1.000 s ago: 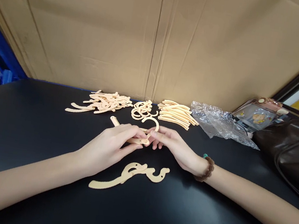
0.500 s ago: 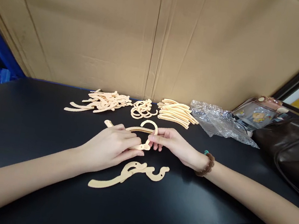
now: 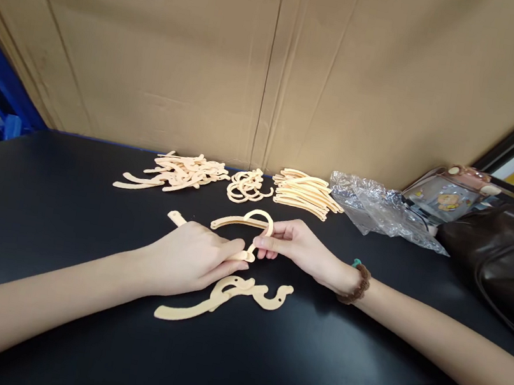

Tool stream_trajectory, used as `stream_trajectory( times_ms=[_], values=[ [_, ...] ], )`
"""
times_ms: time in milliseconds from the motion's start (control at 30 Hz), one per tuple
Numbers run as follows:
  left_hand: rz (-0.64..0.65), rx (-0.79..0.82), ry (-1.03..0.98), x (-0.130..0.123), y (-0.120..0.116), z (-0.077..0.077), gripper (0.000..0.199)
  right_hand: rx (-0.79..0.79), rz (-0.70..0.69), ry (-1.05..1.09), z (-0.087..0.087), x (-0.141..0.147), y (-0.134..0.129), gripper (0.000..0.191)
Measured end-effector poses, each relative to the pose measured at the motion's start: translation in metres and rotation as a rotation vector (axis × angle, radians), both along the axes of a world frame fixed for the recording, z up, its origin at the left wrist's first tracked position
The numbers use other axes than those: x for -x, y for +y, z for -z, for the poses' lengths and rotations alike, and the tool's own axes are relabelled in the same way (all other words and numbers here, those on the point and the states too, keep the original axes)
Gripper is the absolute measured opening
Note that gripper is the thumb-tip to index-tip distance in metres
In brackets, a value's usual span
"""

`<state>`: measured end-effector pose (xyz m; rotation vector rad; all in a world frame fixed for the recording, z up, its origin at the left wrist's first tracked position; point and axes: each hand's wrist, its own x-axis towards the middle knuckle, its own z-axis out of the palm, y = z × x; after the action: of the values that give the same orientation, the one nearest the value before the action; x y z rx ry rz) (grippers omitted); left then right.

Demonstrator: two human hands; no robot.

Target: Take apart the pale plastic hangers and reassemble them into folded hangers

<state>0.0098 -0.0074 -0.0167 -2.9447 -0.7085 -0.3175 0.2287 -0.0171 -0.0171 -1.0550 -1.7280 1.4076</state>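
My left hand [image 3: 190, 253] is closed around a cream plastic hanger arm [image 3: 176, 218]; one end sticks out past the knuckles and the other shows by the thumb. Between the thumb and fingers of my right hand [image 3: 296, 245] is a cream hanger hook [image 3: 261, 214], its curve upward. The hook's base meets the arm's end at my left fingertips; whether they are joined I cannot tell. Just behind lies a curved cream strip [image 3: 226, 220], its right end passing behind the hook and right fingers. In front of my hands, curved hanger pieces [image 3: 185, 313] overlap on the black table [image 3: 288, 371].
Along the back are a pile of hanger arms [image 3: 187, 172], several hooks [image 3: 244, 185] and a stack of curved strips [image 3: 305, 193]. Crumpled clear plastic bags [image 3: 380, 208] lie to their right, near a dark brown bag [image 3: 501, 238]. A cardboard wall [image 3: 186, 53] stands behind.
The arm in my left hand has shifted left and tilted, and more of its far end shows. My left fingers have curled in closer. The hook stays in my right hand.
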Motion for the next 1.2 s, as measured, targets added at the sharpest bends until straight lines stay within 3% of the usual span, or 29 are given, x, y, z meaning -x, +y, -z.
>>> stream_trajectory(
  times_ms=[100, 267, 500, 600, 767, 833, 900, 1000, 1200],
  values=[
    [-0.041, 0.036, -0.050, 0.000, 0.000, 0.000, 0.032, -0.064, -0.018, -0.006, 0.004, 0.000, -0.001, 0.033],
    [-0.238, 0.120, -0.124, 0.001, 0.000, -0.005, 0.026, -0.204, -0.063, -0.065, 0.006, 0.001, -0.006, 0.035],
    [-0.451, 0.219, -0.295, 0.005, 0.006, -0.006, 0.025, -0.218, 0.037, -0.036, 0.003, 0.002, -0.013, 0.050],
    [-0.511, 0.304, -0.393, 0.010, 0.014, -0.003, 0.029, -0.361, 0.045, -0.106, 0.002, -0.001, -0.014, 0.042],
    [-0.513, 0.419, -0.551, 0.019, 0.032, 0.001, 0.033, -0.758, 0.219, -0.389, 0.003, -0.009, -0.004, 0.010],
    [-0.529, 0.448, -0.571, 0.020, 0.036, 0.000, 0.036, -0.869, 0.224, -0.530, 0.005, -0.013, 0.002, 0.015],
    [-0.554, 0.476, -0.549, 0.019, 0.036, -0.001, 0.042, -0.895, 0.191, -0.624, 0.007, -0.015, 0.008, 0.022],
    [-0.551, 0.511, -0.450, 0.017, 0.034, -0.004, 0.054, -0.841, 0.166, -0.653, 0.010, -0.017, 0.014, 0.018],
    [-0.514, 0.467, -0.365, 0.019, 0.032, -0.006, 0.034, -0.834, 0.218, -0.568, 0.010, -0.015, 0.013, 0.014]
  ],
)
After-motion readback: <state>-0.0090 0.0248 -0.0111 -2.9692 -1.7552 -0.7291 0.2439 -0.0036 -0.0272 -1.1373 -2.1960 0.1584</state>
